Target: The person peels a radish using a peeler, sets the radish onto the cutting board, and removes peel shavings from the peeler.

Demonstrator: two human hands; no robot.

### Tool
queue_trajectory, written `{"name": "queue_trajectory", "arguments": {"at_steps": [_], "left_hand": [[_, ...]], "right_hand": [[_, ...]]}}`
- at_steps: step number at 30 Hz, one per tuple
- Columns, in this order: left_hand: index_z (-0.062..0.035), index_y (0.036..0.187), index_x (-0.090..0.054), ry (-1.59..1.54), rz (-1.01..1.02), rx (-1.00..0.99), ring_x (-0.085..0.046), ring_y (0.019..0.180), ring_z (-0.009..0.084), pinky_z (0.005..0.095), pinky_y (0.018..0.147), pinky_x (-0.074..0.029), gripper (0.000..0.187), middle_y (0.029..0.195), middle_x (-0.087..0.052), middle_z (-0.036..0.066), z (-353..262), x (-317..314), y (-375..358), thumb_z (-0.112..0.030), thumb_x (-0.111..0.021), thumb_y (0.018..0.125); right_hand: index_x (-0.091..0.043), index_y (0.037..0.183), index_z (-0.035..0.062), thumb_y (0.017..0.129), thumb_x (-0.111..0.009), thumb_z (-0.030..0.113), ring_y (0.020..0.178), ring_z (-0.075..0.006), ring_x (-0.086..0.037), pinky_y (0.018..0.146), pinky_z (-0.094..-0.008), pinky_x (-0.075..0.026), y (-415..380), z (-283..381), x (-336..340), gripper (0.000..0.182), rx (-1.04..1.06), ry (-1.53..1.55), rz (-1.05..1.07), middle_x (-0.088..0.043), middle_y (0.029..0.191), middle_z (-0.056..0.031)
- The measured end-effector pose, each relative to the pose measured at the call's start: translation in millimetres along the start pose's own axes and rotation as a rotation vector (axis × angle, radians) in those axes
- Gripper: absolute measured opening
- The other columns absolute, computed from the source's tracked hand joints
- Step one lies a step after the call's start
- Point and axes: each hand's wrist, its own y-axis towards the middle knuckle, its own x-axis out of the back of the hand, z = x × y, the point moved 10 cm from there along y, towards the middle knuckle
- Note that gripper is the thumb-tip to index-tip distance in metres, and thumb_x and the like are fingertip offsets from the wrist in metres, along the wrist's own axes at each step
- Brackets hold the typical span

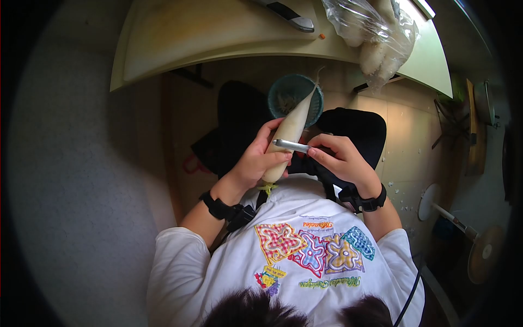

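The white radish (287, 136) is gripped by the left hand (256, 161); the peeler (291, 145) is pinched by the right hand (343, 158). Strokes are best kept light, away from the fingers (280, 156).

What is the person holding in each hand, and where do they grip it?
The left hand grips a long white radish around its lower, thicker end. The right hand holds a metal peeler by its handle, laid across the radish.

In front of me stands a pale counter (180, 38). A knife (289, 15) lies on it near its far edge, with a small orange scrap (322, 36) just beside the handle. To the right, a clear plastic bag (376, 38) of white radishes rests on the counter and hangs over its rim.
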Motion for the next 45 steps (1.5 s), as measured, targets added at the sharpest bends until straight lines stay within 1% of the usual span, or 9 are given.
{"name": "queue_trajectory", "arguments": {"at_steps": [2,12,17,19,24,27,29,38,45], "left_hand": [[-0.0125,0.149,-0.023,-0.043,-0.004,0.004,-0.061,0.087,0.0187,0.0328,0.064,-0.059,0.076,0.113,-0.052,0.012,-1.4,-3.6,0.6,-0.002,-0.061,0.085],[-0.0128,0.147,-0.024,-0.064,0.022,0.011,-0.060,0.086,0.0192,0.0323,0.061,-0.059,0.074,0.111,-0.051,0.013,-1.5,-6.8,-1.1,-0.003,-0.062,0.085],[-0.0127,0.146,-0.025,-0.091,0.015,0.029,-0.059,0.086,0.0199,0.0331,0.061,-0.058,0.072,0.112,-0.050,0.013,4.1,-6.2,-0.9,-0.003,-0.063,0.086],[-0.0128,0.146,-0.025,-0.089,0.021,0.035,-0.059,0.086,0.0199,0.0333,0.061,-0.058,0.072,0.112,-0.050,0.013,5.5,-7.4,-1.9,-0.004,-0.064,0.086],[-0.0132,0.146,-0.024,-0.080,0.042,0.041,-0.059,0.087,0.0197,0.0335,0.061,-0.058,0.073,0.110,-0.050,0.013,6.9,-10.9,-1.0,-0.004,-0.065,0.086],[-0.0129,0.147,-0.024,-0.082,0.020,0.047,-0.058,0.087,0.0190,0.0332,0.061,-0.058,0.074,0.111,-0.049,0.013,5.0,-8.3,-0.3,-0.004,-0.064,0.086],[-0.0121,0.147,-0.023,-0.045,0.028,0.046,-0.058,0.088,0.0184,0.0326,0.062,-0.058,0.075,0.113,-0.049,0.013,4.8,-8.4,0.0,-0.003,-0.065,0.086],[-0.0113,0.147,-0.022,-0.063,0.014,0.037,-0.058,0.089,0.0185,0.0320,0.063,-0.058,0.076,0.115,-0.049,0.013,4.9,-7.8,-2.0,-0.003,-0.065,0.085],[-0.0117,0.146,-0.022,-0.038,0.019,0.025,-0.058,0.089,0.0192,0.0330,0.062,-0.058,0.075,0.113,-0.049,0.013,2.7,-5.5,-0.8,-0.003,-0.066,0.085]], "right_hand": [[-0.067,0.099,0.0011,0.095,-0.065,0.019,0.062,-0.0122,-0.054,0.057,-0.0276,-0.043,-0.2,2.9,-2.6,0.018,0.028,-0.014,0.009,-0.061,0.073,-0.0075],[-0.067,0.100,0.0017,0.095,-0.065,0.018,0.061,-0.0143,-0.054,0.057,-0.0288,-0.044,-3.5,0.5,-7.3,0.017,-0.009,-0.033,0.017,-0.061,0.073,-0.0089],[-0.066,0.100,0.0007,0.096,-0.064,0.015,0.065,-0.0125,-0.057,0.061,-0.0275,-0.046,-3.9,2.2,-0.1,0.015,0.046,-0.053,-0.028,-0.063,0.075,-0.0080],[-0.065,0.100,-0.0006,0.097,-0.062,0.013,0.068,-0.0106,-0.057,0.063,-0.0260,-0.046,-3.4,-3.0,9.7,0.015,-0.055,0.075,-0.074,-0.066,0.078,-0.0069],[-0.066,0.098,-0.0009,0.097,-0.062,0.014,0.067,-0.0098,-0.054,0.063,-0.0254,-0.046,-4.8,-6.5,16.1,0.015,-0.083,0.027,-0.059,-0.067,0.078,-0.0066],[-0.066,0.098,-0.0002,0.096,-0.063,0.015,0.065,-0.0104,-0.053,0.060,-0.0259,-0.044,-4.3,-2.7,10.9,0.016,-0.044,-0.001,-0.024,-0.065,0.076,-0.0071],[-0.067,0.098,0.0007,0.095,-0.064,0.016,0.063,-0.0117,-0.052,0.058,-0.0267,-0.043,-4.5,2.0,7.9,0.016,0.048,-0.037,-0.036,-0.062,0.074,-0.0078],[-0.067,0.098,0.0010,0.093,-0.066,0.016,0.061,-0.0169,-0.055,0.057,-0.0298,-0.044,-2.6,3.5,5.3,0.016,0.035,-0.091,-0.025,-0.062,0.073,-0.0108],[-0.067,0.098,0.0002,0.094,-0.066,0.016,0.063,-0.0158,-0.057,0.059,-0.0281,-0.045,-3.0,-4.2,5.1,0.016,0.073,-0.053,-0.081,-0.064,0.075,-0.0109]]}}
